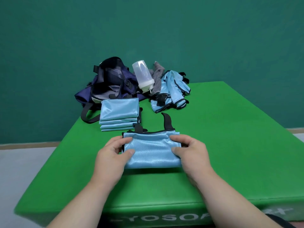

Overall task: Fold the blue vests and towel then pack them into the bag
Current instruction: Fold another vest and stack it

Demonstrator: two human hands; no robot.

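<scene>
- The left hand (111, 155) and right hand (192, 153) are set apart, each gripping one end of a folded vest (153, 150), thumbs on top of the cloth.
- That vest lies on the green mat (230, 145) at the near middle, with black straps sticking out from its far edge.
- Just beyond it sits a stack of folded vests (119, 114), neat and square.
- Behind the stack the dark blue bag (107, 81) stands open.
- A clear bottle (143, 74) leans against the bag.
- The grey towel (157, 76) lies crumpled beside the bottle, touching a heap of loose vests (172, 91).
</scene>
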